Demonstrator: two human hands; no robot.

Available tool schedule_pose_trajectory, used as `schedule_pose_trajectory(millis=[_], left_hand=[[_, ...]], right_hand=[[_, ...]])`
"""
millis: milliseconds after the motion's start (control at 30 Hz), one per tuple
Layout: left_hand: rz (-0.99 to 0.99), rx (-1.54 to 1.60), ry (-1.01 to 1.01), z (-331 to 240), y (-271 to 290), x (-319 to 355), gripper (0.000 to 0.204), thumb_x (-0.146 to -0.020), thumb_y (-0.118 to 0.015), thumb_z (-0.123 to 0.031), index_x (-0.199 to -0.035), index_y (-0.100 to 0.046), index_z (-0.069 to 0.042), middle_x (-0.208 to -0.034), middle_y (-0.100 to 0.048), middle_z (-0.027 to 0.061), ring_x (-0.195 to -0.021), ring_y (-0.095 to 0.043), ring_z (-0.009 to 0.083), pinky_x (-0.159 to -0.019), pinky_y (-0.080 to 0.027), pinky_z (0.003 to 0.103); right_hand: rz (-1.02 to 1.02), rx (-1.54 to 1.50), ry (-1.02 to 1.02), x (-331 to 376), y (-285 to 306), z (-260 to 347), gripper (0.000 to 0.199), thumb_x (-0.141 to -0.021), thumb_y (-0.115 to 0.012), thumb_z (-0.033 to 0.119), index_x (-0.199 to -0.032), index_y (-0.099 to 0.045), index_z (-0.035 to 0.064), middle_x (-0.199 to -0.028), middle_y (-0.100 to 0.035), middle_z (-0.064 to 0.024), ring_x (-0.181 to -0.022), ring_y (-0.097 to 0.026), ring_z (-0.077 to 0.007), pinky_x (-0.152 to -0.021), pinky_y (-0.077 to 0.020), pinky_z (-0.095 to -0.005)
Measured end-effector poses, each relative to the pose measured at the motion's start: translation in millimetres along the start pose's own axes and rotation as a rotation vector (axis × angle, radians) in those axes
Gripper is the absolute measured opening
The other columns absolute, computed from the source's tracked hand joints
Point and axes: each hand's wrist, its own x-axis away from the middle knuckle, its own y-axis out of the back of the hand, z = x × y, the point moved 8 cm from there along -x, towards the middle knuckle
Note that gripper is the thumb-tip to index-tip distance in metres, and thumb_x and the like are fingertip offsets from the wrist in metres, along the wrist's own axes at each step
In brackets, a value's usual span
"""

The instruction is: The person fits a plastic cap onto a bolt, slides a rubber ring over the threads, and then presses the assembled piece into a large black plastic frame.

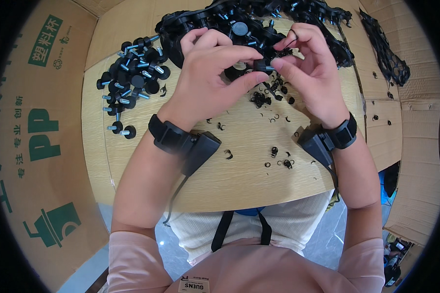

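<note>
My left hand is closed in a pinch on a black rubber foot with a metal stud, gripping its dark head between thumb and forefinger. The stud points right, toward the thumb of my right hand. That hand is curled, with a thin black rubber strip looped at its forefinger. Just beyond both hands lies a heap of black rubber sheet with studded feet. Small black rings and scraps are scattered on the table under the right hand.
To the left sits a pile of loose studded feet. More scraps lie near the front of the wood-grain table. Cardboard walls rise at both sides; a black perforated sheet rests at the far right. Black wrist devices sit on both forearms.
</note>
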Motion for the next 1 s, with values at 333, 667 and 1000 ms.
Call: schedule_pose_trajectory(millis=[333, 667, 1000], left_hand=[[0.018, -0.023, 0.024, 3, -3, -1, 0.025, -0.073, -0.082, -0.023, -0.095, -0.074, -0.013, -0.077, -0.064, -0.0057, -0.086, -0.055, 0.0144, -0.102, -0.029, 0.041], [0.065, -0.049, 0.063, 3, -6, 0, 0.022, -0.073, -0.082, -0.025, -0.09, -0.074, -0.013, -0.074, -0.067, -0.006, -0.088, -0.055, 0.0129, -0.106, -0.025, 0.045], [0.047, -0.004, -0.015, -10, 2, -4, 0.021, -0.068, -0.081, -0.016, -0.088, -0.074, -0.014, -0.078, -0.066, -0.0044, -0.09, -0.056, 0.016, -0.104, -0.028, 0.046]], right_hand=[[0.08, -0.007, -0.094, 3, -14, -4, 0.033, -0.083, -0.068, -0.004, -0.111, -0.052, 0.0028, -0.107, -0.065, -0.0071, -0.1, -0.062, -0.0122, -0.09, -0.0518, -0.0289], [-0.054, 0.11, -0.159, 6, -4, -4, 0.025, -0.082, -0.07, -0.004, -0.098, -0.052, 0.0018, -0.089, -0.065, -0.0039, -0.09, -0.068, -0.0137, -0.084, -0.0543, -0.0286], [-0.15, 0.309, -0.107, 0, 1, 1, 0.023, -0.084, -0.066, -0.004, -0.094, -0.047, 0.0018, -0.084, -0.063, -0.0047, -0.083, -0.066, -0.0116, -0.075, -0.0539, -0.0275]])
